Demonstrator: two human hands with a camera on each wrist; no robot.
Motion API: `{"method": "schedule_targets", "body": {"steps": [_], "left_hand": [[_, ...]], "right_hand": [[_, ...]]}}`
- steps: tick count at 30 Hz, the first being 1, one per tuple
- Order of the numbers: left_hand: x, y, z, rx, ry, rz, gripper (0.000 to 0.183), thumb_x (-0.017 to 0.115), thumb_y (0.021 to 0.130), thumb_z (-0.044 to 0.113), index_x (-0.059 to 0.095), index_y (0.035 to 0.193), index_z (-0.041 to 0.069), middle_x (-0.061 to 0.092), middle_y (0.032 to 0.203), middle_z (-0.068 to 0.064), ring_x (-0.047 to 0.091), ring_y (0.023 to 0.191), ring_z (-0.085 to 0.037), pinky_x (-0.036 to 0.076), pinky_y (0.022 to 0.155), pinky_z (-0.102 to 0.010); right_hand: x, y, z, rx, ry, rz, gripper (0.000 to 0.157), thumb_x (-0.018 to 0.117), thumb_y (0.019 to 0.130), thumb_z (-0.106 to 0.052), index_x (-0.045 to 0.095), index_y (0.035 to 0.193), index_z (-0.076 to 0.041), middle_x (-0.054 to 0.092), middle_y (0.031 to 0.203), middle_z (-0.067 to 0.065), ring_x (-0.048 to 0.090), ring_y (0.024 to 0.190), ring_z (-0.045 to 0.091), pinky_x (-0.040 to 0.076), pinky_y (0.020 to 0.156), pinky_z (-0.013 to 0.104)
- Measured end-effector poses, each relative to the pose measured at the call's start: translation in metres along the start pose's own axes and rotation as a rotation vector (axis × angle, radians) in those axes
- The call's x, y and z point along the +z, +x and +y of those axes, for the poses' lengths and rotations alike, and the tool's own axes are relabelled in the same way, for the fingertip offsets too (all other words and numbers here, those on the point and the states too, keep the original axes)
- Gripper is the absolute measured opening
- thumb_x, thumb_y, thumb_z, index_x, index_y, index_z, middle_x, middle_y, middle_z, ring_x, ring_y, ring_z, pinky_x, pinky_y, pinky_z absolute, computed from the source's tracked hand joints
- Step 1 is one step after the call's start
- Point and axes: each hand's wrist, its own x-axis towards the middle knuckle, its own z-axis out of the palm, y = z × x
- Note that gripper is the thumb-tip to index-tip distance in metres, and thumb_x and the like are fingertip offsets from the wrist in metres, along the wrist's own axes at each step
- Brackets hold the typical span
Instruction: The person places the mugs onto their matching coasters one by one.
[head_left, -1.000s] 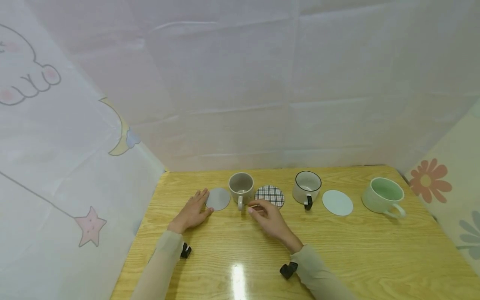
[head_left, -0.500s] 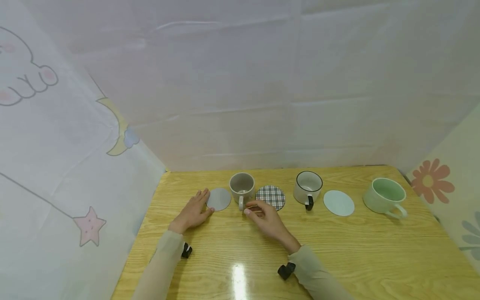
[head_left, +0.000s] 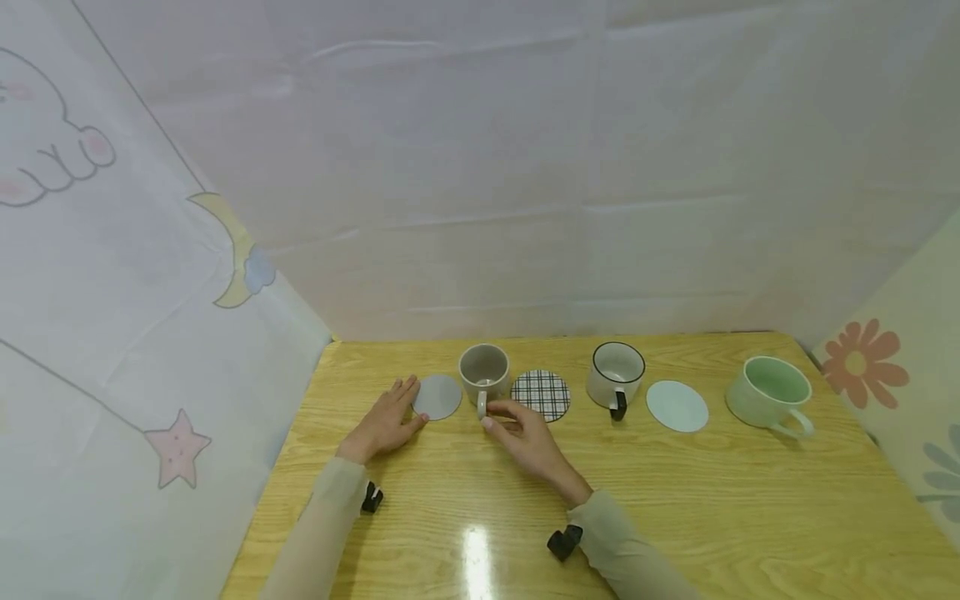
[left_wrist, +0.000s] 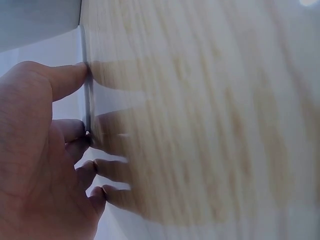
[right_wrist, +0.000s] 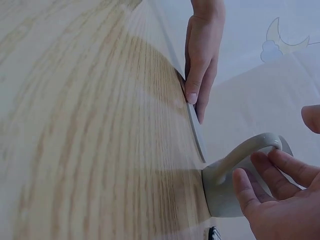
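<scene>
A round grey coaster lies at the left of the table. My left hand rests at its left side, with thumb and fingertips touching its edge, as the left wrist view of the hand also shows. Right of the coaster, a light grey mug stands upright on the wood, its handle facing me. My right hand is at that mug; in the right wrist view its fingertips are against the handle, while the thumb stays apart. Behind this hand lies a black-and-white checked coaster.
Farther right stand a white mug with black rim and handle, a pale round coaster, and a wide green cup. They are in a row on the wooden table. Fabric walls enclose the back and sides.
My right hand has moved slightly left, up to the grey mug's handle. The left hand keeps its place at the grey coaster. Mugs and coasters look unmoved.
</scene>
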Motion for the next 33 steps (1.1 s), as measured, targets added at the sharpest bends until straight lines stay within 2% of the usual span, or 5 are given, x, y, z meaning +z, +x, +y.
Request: {"method": "schedule_targets", "body": {"steps": [9,15,18,25,33], "left_hand": [[0.0,0.001,-0.001,0.002,-0.005,0.003,0.075,0.059,0.111,0.032,0.025,0.166,-0.006,0.02,0.176,-0.024,0.015,0.163,-0.048,0.016,0.131,-0.068],[0.0,0.001,0.0,0.001,-0.005,0.003,0.075,0.059,0.111,0.031,0.025,0.166,-0.006,0.02,0.176,-0.024,0.016,0.163,-0.049,0.016,0.131,-0.068],[0.001,0.001,0.0,-0.001,-0.003,0.0,0.075,0.059,0.111,0.032,0.025,0.166,-0.006,0.02,0.176,-0.023,0.015,0.163,-0.049,0.016,0.131,-0.067],[0.002,0.001,-0.003,0.001,0.003,0.0,0.075,0.059,0.111,0.033,0.026,0.166,-0.005,0.02,0.176,-0.022,0.015,0.163,-0.048,0.016,0.132,-0.066],[0.002,0.002,-0.003,0.011,-0.01,0.003,0.075,0.059,0.111,0.033,0.026,0.166,-0.005,0.02,0.176,-0.023,0.015,0.163,-0.048,0.016,0.132,-0.067]], "right_hand": [[0.005,0.003,0.004,-0.021,0.003,0.01,0.033,0.067,0.107,-0.017,0.068,0.136,-0.002,0.068,0.139,0.02,0.064,0.133,0.04,0.058,0.109,0.045],[0.007,0.004,0.006,-0.001,-0.009,0.024,0.031,0.067,0.107,-0.019,0.07,0.133,-0.003,0.07,0.135,0.018,0.066,0.13,0.037,0.058,0.108,0.049],[0.008,0.004,0.005,0.018,-0.017,0.022,0.031,0.067,0.107,-0.019,0.071,0.133,-0.004,0.071,0.133,0.016,0.067,0.126,0.034,0.058,0.107,0.046],[0.01,0.005,0.007,0.031,-0.038,0.001,0.033,0.065,0.108,-0.02,0.07,0.133,0.0,0.071,0.129,0.015,0.066,0.119,0.026,0.057,0.098,0.029],[0.012,0.007,0.008,0.024,-0.058,-0.039,0.033,0.061,0.11,-0.023,0.071,0.132,0.0,0.071,0.123,0.012,0.064,0.114,0.022,0.055,0.098,0.032]]}}
